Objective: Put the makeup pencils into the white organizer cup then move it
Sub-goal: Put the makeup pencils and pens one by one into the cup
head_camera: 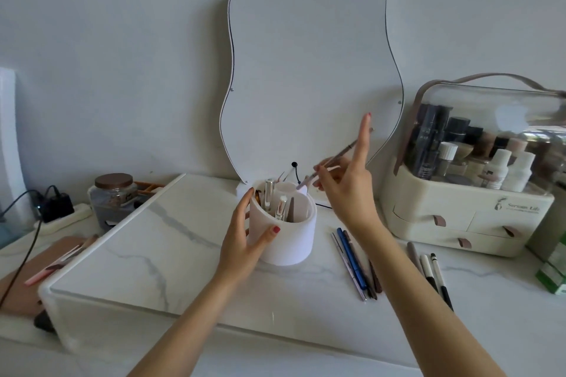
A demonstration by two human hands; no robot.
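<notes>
**Pencil poised over the steadied cup**

The right hand (pixel 346 184) pinched a makeup pencil (pixel 333 161), tip angled down toward the white organizer cup (pixel 283 232), apparently to drop it in. The left hand (pixel 245 239) wrapped the cup's near-left wall, bracing it. More pencils (pixel 355 263) lay just right.

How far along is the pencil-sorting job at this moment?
Partly done. The white organizer cup already holds several items. In hand: the right hand pinches a thin pencil angled with its tip over the cup's rim, while the left hand grips the cup's side. Left: the blue pencil group and the dark pencils further right lie on the marble top; the cup is not yet moved.
</notes>
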